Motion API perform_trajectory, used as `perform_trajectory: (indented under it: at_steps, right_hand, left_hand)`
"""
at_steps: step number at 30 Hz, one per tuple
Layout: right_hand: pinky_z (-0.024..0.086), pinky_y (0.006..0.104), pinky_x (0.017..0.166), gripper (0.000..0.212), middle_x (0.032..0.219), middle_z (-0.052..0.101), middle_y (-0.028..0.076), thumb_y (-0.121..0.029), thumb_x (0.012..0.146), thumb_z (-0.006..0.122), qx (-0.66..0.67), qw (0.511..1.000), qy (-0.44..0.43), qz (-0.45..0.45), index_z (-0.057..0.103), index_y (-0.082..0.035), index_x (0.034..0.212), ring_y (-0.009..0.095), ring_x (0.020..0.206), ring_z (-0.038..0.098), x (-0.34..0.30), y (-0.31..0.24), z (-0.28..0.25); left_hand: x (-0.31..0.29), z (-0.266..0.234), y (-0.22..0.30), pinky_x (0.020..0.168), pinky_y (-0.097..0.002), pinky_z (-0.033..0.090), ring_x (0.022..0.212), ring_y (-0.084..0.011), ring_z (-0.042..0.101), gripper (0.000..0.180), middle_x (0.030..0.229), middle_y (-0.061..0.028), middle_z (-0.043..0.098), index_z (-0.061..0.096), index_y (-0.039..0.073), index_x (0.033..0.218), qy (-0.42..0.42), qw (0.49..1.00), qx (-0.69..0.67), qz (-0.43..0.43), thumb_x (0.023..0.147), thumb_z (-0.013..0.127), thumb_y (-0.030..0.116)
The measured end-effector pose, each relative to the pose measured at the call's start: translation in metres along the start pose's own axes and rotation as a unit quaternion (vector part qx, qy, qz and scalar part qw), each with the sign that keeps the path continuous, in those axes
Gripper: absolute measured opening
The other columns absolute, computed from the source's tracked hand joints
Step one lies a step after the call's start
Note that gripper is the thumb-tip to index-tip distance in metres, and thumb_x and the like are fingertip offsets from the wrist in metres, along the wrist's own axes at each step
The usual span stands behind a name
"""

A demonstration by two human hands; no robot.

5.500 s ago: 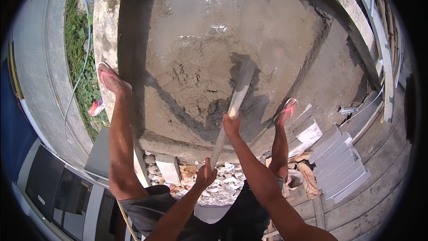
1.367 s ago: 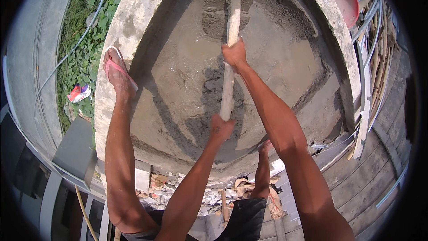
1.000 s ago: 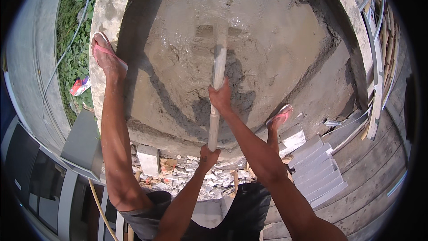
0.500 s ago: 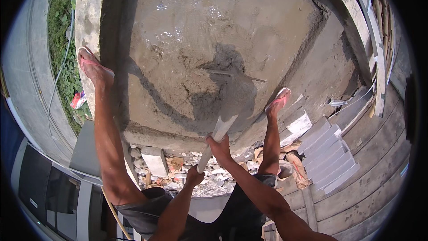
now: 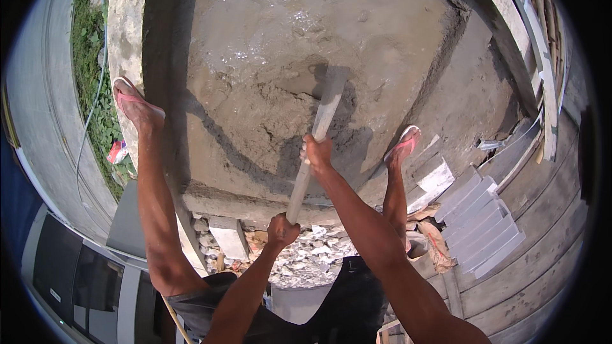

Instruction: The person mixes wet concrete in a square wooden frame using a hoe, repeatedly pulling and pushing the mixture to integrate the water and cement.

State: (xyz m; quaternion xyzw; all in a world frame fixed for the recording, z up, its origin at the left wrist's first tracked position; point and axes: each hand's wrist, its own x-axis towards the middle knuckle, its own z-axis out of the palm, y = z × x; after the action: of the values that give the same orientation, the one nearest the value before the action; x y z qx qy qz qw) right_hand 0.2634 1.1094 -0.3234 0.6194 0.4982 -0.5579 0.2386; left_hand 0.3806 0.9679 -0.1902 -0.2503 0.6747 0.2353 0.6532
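Both hands grip the long pale wooden handle of a hoe [image 5: 326, 116]. My left hand [image 5: 282, 230] is closed round the handle's near end, above the rubble. Farther up the handle, my right hand [image 5: 317, 151] is wrapped round it over the mortar bed. The hoe's far end reaches into wet grey-brown mortar [image 5: 382, 44], and its blade is mostly hidden there. Around that end the mortar is lumpy and furrowed; farther off it looks smoother and shiny with water. A dark shadow falls across the mix beside the handle.
My feet in pink flip-flops straddle the mortar bed, the left on a concrete wall [image 5: 125, 32], the right on its right-hand edge. Near me lie broken rubble [image 5: 312, 251] and a concrete block [image 5: 228, 238]. Stacked grey slabs [image 5: 479, 226] stand right; a hose [image 5: 102, 57] runs left.
The hoe's far end has moved away from me through the mortar. My right hand has gone forward and up with the handle; my left hand has shifted slightly forward.
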Motion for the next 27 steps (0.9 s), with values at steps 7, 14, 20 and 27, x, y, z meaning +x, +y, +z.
perform_trajectory:
  at_steps: [7,14,20,27]
  right_hand:
    - [0.044,0.0329,0.043,0.011,0.066,0.050,0.007,-0.001,0.087,0.057,0.083,0.995,-0.055,-0.005,0.047,-0.001,0.093,0.017,0.048,0.050,-0.013,-0.069,-0.013]
    - [0.045,0.0361,0.047,0.014,0.068,0.049,0.008,-0.005,0.084,0.056,0.196,0.950,-0.154,-0.189,0.044,-0.004,0.092,0.019,0.052,0.051,0.064,-0.259,-0.036]
    - [0.047,0.0354,0.048,0.022,0.071,0.051,0.009,-0.006,0.086,0.062,0.261,0.898,-0.186,-0.301,0.043,-0.005,0.098,0.018,0.053,0.051,0.123,-0.380,0.007]
    - [0.052,0.0387,0.046,0.035,0.075,0.054,0.011,-0.010,0.088,0.068,0.226,0.926,-0.081,-0.292,0.044,-0.002,0.112,0.020,0.054,0.056,0.211,-0.388,0.087]
  left_hand:
    - [0.012,-0.021,0.031,0.075,-0.0476,0.054,0.089,-0.0462,0.067,0.033,0.089,-0.0286,0.069,0.067,-0.001,0.102,0.027,0.991,-0.008,0.130,0.073,0.065,0.013]
    - [0.096,-0.085,0.199,0.070,-0.0411,0.054,0.078,-0.0321,0.071,0.028,0.084,-0.0211,0.069,0.062,-0.003,0.103,0.029,0.925,-0.098,0.365,0.079,0.065,0.010]
    - [0.141,-0.154,0.320,0.072,-0.0475,0.055,0.084,-0.0432,0.070,0.031,0.087,-0.0282,0.070,0.062,-0.003,0.108,0.241,0.895,-0.038,0.372,0.079,0.065,0.008]
    - [0.194,-0.187,0.340,0.076,-0.0500,0.053,0.092,-0.0456,0.067,0.036,0.094,-0.0304,0.068,0.062,-0.002,0.112,0.296,0.919,-0.001,0.259,0.077,0.062,0.006]
